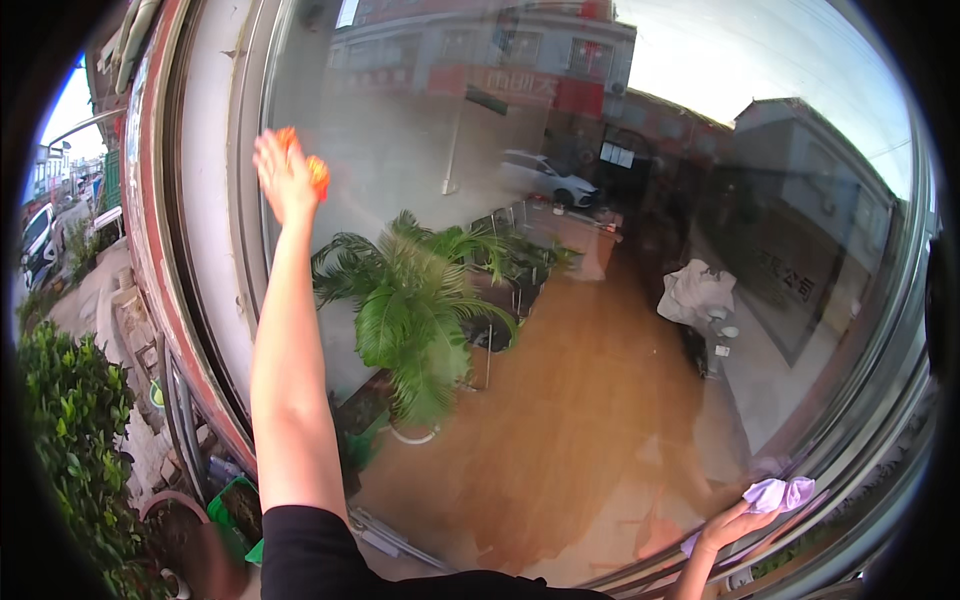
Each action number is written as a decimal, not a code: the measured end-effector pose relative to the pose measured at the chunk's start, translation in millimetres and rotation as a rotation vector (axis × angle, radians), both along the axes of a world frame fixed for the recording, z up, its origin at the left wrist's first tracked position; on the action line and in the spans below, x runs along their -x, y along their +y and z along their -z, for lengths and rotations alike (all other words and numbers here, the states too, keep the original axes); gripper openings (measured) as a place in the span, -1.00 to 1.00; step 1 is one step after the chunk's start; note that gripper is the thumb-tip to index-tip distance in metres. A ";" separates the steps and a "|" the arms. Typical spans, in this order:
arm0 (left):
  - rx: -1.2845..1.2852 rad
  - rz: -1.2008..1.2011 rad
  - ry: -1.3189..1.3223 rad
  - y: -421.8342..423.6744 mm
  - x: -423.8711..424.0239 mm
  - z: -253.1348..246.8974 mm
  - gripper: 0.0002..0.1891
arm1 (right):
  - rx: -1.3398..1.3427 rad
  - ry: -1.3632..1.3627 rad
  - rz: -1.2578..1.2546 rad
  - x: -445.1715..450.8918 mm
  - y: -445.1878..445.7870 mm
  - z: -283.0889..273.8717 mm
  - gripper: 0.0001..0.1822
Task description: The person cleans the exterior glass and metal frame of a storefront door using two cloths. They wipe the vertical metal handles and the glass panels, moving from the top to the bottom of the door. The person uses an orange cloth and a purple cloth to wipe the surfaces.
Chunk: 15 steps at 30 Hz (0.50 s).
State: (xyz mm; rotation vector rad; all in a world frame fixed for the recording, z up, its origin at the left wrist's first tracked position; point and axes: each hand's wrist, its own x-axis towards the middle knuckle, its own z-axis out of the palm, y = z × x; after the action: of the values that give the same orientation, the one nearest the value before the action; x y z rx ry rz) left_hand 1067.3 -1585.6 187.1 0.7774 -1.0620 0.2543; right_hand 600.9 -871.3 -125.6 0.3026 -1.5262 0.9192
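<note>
A large glass window pane [390, 142] fills the view in front of me. My left hand [283, 184] reaches up with the arm stretched and presses an orange cloth [319, 174] to the glass, close to the left window frame [244, 225]. The hand covers part of that cloth. Down at the lower right, my right hand [726, 529] holds a crumpled light purple cloth [780, 495] at the glass beside the right metal frame [847, 442]. The cloth's reflection shows faintly in the pane.
Behind the glass stand a potted palm [412, 315], a counter [577, 240] and something under a pale cover [697, 292]. Buildings and a white car reflect in the pane. Outside at left are a leafy shrub [71, 420], a round flowerpot [195, 540] and a green planter [232, 506].
</note>
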 end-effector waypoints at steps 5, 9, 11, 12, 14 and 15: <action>-0.165 0.042 0.066 31.0 19.4 69.2 -0.34 | -0.034 0.010 0.091 9.3 6.5 7.6 -0.16; 0.163 0.079 -0.118 120.5 63.6 12.5 -0.35 | -0.039 0.042 0.077 5.4 1.3 2.2 -0.21; 0.382 0.134 -0.242 187.5 96.9 -19.8 -0.40 | -0.043 0.033 0.080 12.6 5.2 6.3 -0.23; 0.473 0.175 -0.298 219.5 119.1 -28.7 -0.41 | -0.037 0.032 0.074 12.2 5.0 5.8 -0.23; 0.464 0.152 -0.438 293.3 171.4 -28.1 -0.40 | -0.041 0.039 0.076 7.3 7.2 4.3 -0.24; 0.572 0.305 -0.540 320.7 186.9 -23.0 -0.40 | -0.028 0.040 0.062 3.6 3.1 2.3 -0.23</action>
State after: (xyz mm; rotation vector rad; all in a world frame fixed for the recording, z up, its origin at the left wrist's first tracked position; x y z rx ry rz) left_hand 880.4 -1264.8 210.1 0.0164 -1.5015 0.4951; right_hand 597.3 -868.2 -127.9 0.2903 -1.5046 0.8392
